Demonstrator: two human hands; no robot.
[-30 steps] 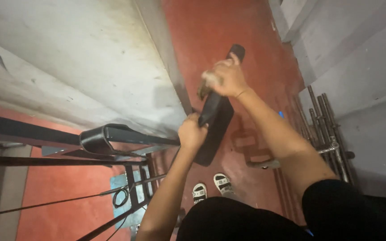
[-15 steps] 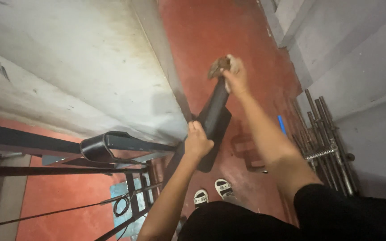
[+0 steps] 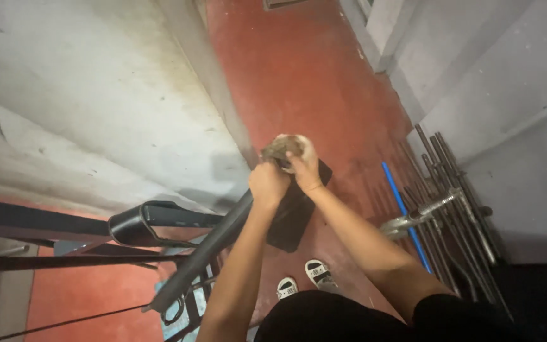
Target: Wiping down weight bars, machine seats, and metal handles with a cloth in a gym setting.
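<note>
My left hand [image 3: 267, 183] grips the upper end of a long black metal bar [image 3: 201, 253] that slants down to the lower left. Right beside it, my right hand [image 3: 303, 166] holds a crumpled brownish rag [image 3: 283, 147] pressed against the bar's top end, and the two hands touch. A flat black pad [image 3: 292, 215] hangs just below the hands. My two feet in white sandals [image 3: 303, 277] stand on the red floor [image 3: 305, 76] beneath.
A black metal frame with a curved bracket [image 3: 135, 221] crosses the lower left. A grey concrete wall [image 3: 83, 95] fills the left. Several steel bars [image 3: 457, 190] and a blue rod [image 3: 403, 212] lean on the grey wall at right.
My right hand has pulled the rag back down along the bar from its far end to meet my left hand. The view has shifted upward a little.
</note>
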